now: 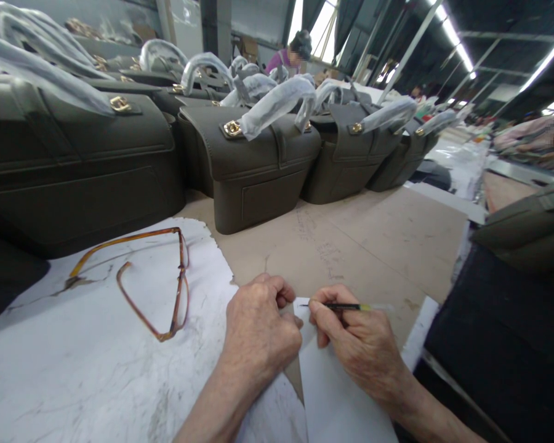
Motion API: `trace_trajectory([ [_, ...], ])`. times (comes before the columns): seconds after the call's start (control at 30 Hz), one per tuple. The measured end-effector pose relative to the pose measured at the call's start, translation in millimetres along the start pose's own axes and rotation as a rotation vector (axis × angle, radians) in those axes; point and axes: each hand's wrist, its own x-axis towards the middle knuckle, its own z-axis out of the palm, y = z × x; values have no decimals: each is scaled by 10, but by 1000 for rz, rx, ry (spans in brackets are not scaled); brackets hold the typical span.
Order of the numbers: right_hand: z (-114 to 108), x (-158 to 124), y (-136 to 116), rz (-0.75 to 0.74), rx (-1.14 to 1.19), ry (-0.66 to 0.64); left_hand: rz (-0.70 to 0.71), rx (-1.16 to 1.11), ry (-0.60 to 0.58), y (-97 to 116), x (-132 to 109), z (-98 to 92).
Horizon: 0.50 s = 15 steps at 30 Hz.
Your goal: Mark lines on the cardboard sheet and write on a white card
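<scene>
My right hand (357, 341) grips a slim black pen (344, 306) with a yellow-green rear end. Its thin tip points left, over the top end of a white paper strip (335, 394). Beside that strip's upper left edge is my left hand (261, 323), its fingers curled in and closed. The thumb tip reaches the paper's edge; whether anything is pinched between the fingers is hidden. Brown-framed glasses (172, 332) lie with temples unfolded on a white sheet (96, 344), left of my left hand.
Dark olive handbags (268, 166) with plastic-wrapped handles stand in rows beyond my hands. Handwriting marks the brown board (388, 240). Dark cloth (503, 332) and another bag (530, 227) are at right. One person (286, 58) is behind the bags, another (530, 138) at far right.
</scene>
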Motion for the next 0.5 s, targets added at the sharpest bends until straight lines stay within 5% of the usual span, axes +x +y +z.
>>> trace_trajectory([
  [0.5,2,12,-40,11,31,0,7,-11,7,-7,-11,13],
])
